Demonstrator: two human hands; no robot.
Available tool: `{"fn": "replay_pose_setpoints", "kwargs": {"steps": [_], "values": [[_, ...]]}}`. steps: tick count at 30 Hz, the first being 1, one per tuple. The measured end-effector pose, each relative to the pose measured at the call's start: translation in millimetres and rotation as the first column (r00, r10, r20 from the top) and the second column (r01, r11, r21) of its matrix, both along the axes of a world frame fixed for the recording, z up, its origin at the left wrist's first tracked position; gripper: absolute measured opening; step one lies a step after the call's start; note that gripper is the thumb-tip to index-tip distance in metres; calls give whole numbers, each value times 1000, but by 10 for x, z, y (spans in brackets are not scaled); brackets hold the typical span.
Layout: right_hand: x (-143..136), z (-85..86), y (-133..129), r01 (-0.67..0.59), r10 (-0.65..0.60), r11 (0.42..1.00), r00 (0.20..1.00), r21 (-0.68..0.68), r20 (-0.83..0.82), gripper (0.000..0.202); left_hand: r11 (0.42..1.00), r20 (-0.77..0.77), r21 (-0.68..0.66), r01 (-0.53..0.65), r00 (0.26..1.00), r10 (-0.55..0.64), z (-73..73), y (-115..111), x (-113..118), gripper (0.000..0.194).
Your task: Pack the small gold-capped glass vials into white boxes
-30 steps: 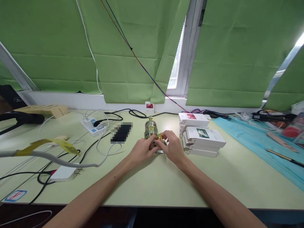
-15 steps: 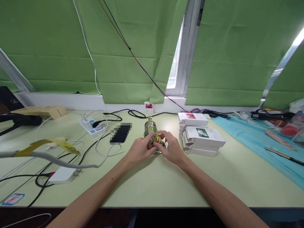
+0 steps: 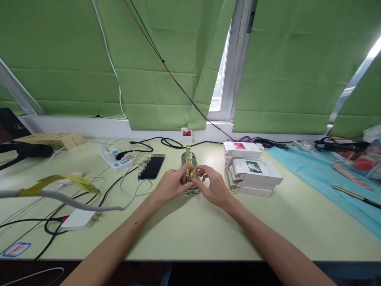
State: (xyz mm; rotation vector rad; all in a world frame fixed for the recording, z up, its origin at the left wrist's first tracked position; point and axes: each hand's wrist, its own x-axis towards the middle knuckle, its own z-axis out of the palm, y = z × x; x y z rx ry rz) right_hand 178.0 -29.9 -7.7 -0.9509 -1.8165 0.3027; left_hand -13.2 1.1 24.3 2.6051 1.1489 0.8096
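A small clear glass bottle with a gold top (image 3: 192, 173) stands upright on the table, nearest me in a row. My left hand (image 3: 169, 186) has its thumb and fingers closed at the bottle's left side. From the right, my right hand (image 3: 216, 186) curls in, thumb and fingertips at the gold top. Fingers hide much of this bottle. Directly behind it stand several similar glass bottles (image 3: 194, 159) with yellowish-gold tops, lined up away from me.
Stacked white boxes (image 3: 256, 183) with picture labels stand right of the bottles. A phone (image 3: 151, 167) and power strip (image 3: 114, 159) lie left, among cables. Blue sheeting (image 3: 321, 171) covers the table's right side. One small white box (image 3: 187, 136) stands against the wall.
The nearest bottle has shifted left, into line with the row behind it. Both hands moved with it, and the right hand's fingers have loosened a little around the top.
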Motion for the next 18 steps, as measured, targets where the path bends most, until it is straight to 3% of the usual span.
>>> {"fn": "replay_pose_setpoints", "kwargs": {"steps": [11, 14, 18], "values": [[12, 26, -12, 28, -29, 1000, 996, 14, 85, 34, 999, -55, -43, -26, 998, 24, 87, -7, -39, 41], [32, 69, -36, 54, -50, 998, 991, -28, 123, 43, 997, -66, -32, -74, 995, 72, 112, 2, -68, 52], [68, 60, -36, 74, -42, 987, 976, -144, 214, 70, 982, -51, 15, -186, 981, 187, 111, 46, -123, 78]]}}
